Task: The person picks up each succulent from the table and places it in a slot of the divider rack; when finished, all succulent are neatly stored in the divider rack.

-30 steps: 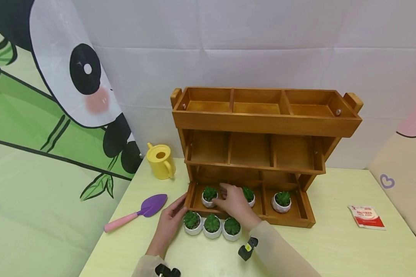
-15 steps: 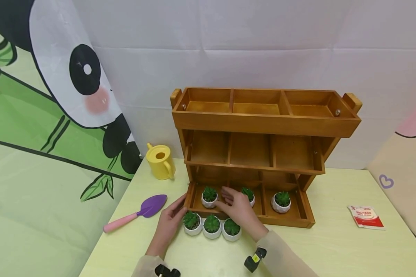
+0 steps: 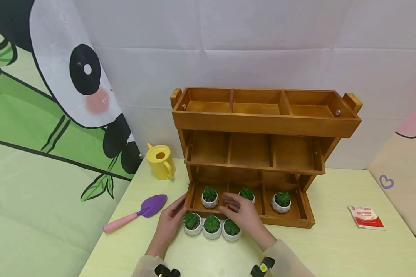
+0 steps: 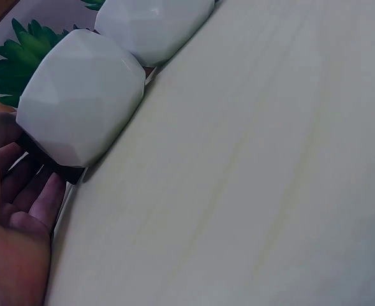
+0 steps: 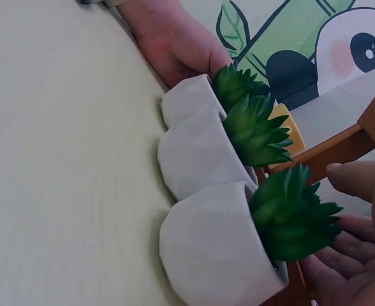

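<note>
In the head view, my left hand (image 3: 170, 221) rests against the left front corner of the bottom tray (image 3: 287, 220) of a brown wooden three-tier shelf. Its fingers lie along the tray's side. My right hand (image 3: 244, 215) hovers over the tray's front edge with relaxed fingers and holds nothing. Just left of it, a potted succulent (image 3: 209, 197) stands in the left compartment. Another succulent (image 3: 247, 193) is partly hidden behind the right hand, and a third succulent (image 3: 281, 202) sits in the right compartment. Three white-potted succulents (image 3: 212, 226) stand in a row before the tray.
A yellow watering can (image 3: 160, 161) stands left of the shelf. A purple trowel (image 3: 152, 206) with a pink handle lies beside the left hand. On the right of the table lies a red and white packet (image 3: 366, 217). The middle tier (image 3: 251, 149) and top tier (image 3: 258, 100) have dividers.
My right hand has moved away from the succulent in the left compartment, drawing back to the right and toward me. My left hand has stayed at the tray corner.
</note>
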`<state>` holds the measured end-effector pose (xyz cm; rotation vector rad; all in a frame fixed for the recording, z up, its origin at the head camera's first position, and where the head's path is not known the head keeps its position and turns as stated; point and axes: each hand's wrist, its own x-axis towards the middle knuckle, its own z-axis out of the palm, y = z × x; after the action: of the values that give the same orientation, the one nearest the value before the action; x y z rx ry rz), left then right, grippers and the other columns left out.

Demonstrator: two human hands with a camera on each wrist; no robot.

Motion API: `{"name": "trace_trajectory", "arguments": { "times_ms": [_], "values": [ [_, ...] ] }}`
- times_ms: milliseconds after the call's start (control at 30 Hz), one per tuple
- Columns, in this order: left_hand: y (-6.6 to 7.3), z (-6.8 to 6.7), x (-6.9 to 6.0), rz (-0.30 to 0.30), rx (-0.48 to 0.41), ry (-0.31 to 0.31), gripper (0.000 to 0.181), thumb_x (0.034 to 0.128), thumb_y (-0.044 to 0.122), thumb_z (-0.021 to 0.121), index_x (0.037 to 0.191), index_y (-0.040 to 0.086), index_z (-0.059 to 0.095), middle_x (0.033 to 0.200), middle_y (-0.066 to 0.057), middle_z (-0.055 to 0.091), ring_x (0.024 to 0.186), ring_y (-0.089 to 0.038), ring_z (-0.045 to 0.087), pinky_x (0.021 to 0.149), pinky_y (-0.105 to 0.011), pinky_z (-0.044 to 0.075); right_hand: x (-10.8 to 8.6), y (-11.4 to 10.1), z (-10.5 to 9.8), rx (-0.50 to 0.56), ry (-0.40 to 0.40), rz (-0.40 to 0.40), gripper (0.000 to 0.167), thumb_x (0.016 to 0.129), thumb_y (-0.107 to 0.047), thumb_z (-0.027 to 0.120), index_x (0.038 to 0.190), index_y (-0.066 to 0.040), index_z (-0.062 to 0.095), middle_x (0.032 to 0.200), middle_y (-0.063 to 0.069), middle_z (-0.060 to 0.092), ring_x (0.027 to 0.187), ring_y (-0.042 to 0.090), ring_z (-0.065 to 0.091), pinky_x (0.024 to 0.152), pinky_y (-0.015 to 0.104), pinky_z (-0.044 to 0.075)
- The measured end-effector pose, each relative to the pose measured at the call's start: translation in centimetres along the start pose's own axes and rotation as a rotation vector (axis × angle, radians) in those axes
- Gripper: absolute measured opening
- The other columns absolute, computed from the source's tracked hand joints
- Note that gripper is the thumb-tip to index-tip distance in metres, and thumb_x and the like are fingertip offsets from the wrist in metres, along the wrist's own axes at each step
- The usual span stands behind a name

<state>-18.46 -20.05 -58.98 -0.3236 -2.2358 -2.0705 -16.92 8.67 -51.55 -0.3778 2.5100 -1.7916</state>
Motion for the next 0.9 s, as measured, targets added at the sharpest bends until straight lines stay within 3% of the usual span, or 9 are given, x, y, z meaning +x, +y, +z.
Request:
{"name": "trace_trajectory", "arguments": {
  "times_ms": [233, 467, 633, 900],
  "values": [
    [0.0, -0.1, 0.0, 0.002, 0.011, -0.002, 0.048, 0.104, 0.012, 0.066, 0.151, 0.01, 0.057, 0.152, -0.011, 0.055, 0.136, -0.027, 0.055, 0.11, -0.024, 0.047, -1.2, 0.6, -0.4, 0.07, -0.016, -0.022, 0.049, 0.095, -0.016, 0.08, 0.139, -0.003, 0.064, 0.136, 0.022, 0.065, 0.126, 0.034, 0.064, 0.105, 0.039, 0.054],
    [-0.2, 0.0, 0.0, 0.0, 0.011, -0.007, 0.048, 0.1041, 0.013, 0.066, 0.151, 0.011, 0.057, 0.153, -0.01, 0.054, 0.136, -0.027, 0.055, 0.11, -0.024, 0.047, -2.4, 0.9, -0.9, 0.129, -0.023, -0.023, 0.05, 0.095, -0.016, 0.08, 0.141, -0.002, 0.063, 0.138, 0.022, 0.064, 0.128, 0.034, 0.062, 0.107, 0.037, 0.053],
    [-0.2, 0.0, 0.0, -0.007, 0.021, -0.002, 0.048, 0.1042, 0.013, 0.066, 0.151, 0.012, 0.057, 0.152, -0.008, 0.055, 0.136, -0.027, 0.055, 0.11, -0.024, 0.047, -3.3, 1.3, -1.2, 0.135, 0.002, -0.032, 0.048, 0.094, -0.012, 0.08, 0.138, -0.001, 0.065, 0.135, 0.022, 0.066, 0.125, 0.033, 0.064, 0.107, 0.037, 0.053],
    [-0.2, 0.0, 0.1, -0.018, 0.036, 0.001, 0.048, 0.1043, 0.014, 0.066, 0.151, 0.014, 0.057, 0.152, -0.008, 0.055, 0.136, -0.028, 0.055, 0.109, -0.024, 0.047, -4.5, 1.9, -1.1, 0.099, 0.06, -0.039, 0.044, 0.091, -0.013, 0.084, 0.131, -0.004, 0.07, 0.129, 0.01, 0.072, 0.12, 0.027, 0.068, 0.103, 0.033, 0.056]
  ]
}}
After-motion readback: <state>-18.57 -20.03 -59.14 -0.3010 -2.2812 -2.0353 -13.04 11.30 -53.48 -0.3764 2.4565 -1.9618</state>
